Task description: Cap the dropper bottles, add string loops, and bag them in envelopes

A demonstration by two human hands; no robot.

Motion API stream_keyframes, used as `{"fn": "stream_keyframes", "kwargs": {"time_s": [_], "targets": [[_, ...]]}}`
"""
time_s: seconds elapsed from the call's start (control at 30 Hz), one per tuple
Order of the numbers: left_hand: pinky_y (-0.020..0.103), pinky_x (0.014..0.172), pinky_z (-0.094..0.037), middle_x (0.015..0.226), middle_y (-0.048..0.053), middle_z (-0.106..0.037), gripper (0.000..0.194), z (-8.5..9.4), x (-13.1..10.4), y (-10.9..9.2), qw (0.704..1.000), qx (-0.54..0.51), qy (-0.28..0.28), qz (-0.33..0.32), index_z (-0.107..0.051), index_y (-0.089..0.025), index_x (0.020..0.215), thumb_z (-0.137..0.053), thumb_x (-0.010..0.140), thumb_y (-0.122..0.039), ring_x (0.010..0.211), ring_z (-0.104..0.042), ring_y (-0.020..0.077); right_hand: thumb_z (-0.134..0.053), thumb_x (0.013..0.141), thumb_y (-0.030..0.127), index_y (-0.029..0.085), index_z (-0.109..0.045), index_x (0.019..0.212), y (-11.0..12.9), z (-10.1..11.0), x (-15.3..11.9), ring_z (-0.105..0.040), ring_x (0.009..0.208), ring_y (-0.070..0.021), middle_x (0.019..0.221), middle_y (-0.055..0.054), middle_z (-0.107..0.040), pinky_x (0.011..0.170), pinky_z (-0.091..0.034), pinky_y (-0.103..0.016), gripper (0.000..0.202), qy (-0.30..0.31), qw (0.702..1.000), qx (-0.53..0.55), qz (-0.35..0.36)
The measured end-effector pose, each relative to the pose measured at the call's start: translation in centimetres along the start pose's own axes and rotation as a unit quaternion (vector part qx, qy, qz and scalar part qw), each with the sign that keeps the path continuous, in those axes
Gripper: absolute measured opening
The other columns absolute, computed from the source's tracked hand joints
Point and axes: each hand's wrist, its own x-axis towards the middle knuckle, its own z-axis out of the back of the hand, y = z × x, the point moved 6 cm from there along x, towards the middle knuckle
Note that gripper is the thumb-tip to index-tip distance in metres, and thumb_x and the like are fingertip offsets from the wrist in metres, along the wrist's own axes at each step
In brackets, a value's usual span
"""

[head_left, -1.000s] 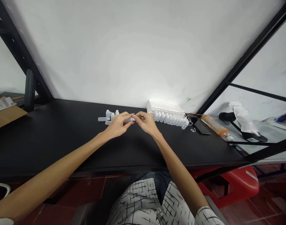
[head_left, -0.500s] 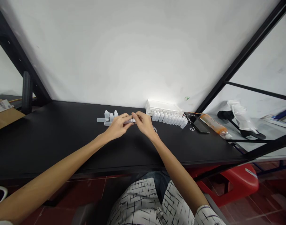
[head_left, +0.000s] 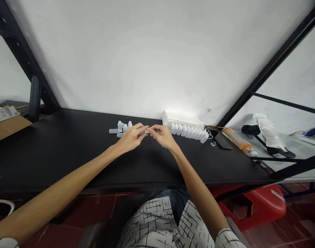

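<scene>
My left hand is closed around a small translucent plastic bottle, mostly covered by the fingers. At the bottle's right end, the fingertips of my right hand pinch its white cap end; the exact part is hidden. Left of my left hand, several loose translucent bottles lie or stand on the black table. Beyond my right hand stands a slanting row of several white-capped bottles with thin white loops at its right end.
Behind the bottle row lies a stack of white sheets or packets. Farther right are a dark phone and an orange-labelled bottle. A cardboard box sits at the far left, and a red stool stands below the right side.
The view has shifted slightly. My right hand's fingers have shifted their pinch at the bottle's end, with the knuckles now bent differently. My left hand keeps its hold.
</scene>
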Motion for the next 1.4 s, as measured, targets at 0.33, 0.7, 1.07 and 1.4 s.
{"fn": "stream_keyframes", "kwargs": {"time_s": [0.33,0.7,1.07,1.4], "targets": [[0.026,0.061,-0.041,0.085,0.003,-0.057,0.02,-0.5,0.1,-0.1,1.0,-0.004,0.024,-0.009,-0.068,-0.017,0.1,-0.05,0.092,-0.017,0.066,-0.051,0.0128,-0.045,0.093,0.061,0.018,-0.057,0.065,-0.1,0.0,-0.1,-0.05,0.048,-0.0093,0.058,0.001,-0.055,0.053,-0.039,-0.023,0.053,-0.028,0.999,-0.037,0.003],[0.027,0.061,-0.043,0.091,0.006,-0.061,0.029,0.0,-0.1,0.5,1.0,0.006,0.001,-0.014,-0.065,-0.017,0.118,-0.05,0.093,-0.018,0.067,-0.054,0.0137,-0.064,0.084,0.05,0.016,-0.066,0.083,-0.5,-0.1,0.0,-0.054,0.052,-0.0098,0.067,0.0,-0.061,0.049,-0.041,-0.023,0.033,0.002,0.999,0.048,-0.013],[0.025,0.059,-0.042,0.088,0.004,-0.061,0.02,0.3,0.4,0.1,1.0,0.001,-0.011,-0.024,-0.067,-0.018,0.105,-0.051,0.094,-0.021,0.066,-0.054,0.0129,-0.046,0.096,0.045,0.019,-0.06,0.079,0.6,-0.2,-0.2,-0.051,0.056,-0.0108,0.065,0.002,-0.059,0.06,-0.036,-0.024,0.033,-0.024,0.992,-0.121,0.017],[0.025,0.059,-0.04,0.082,0.003,-0.059,0.014,0.2,0.4,-0.4,1.0,-0.016,0.004,-0.023,-0.066,-0.015,0.092,-0.053,0.092,-0.019,0.065,-0.051,0.0123,-0.046,0.095,0.045,0.018,-0.058,0.068,0.6,-0.1,-0.2,-0.046,0.06,-0.0115,0.064,0.002,-0.054,0.059,-0.031,-0.025,0.04,-0.022,0.989,-0.141,0.034]]}}
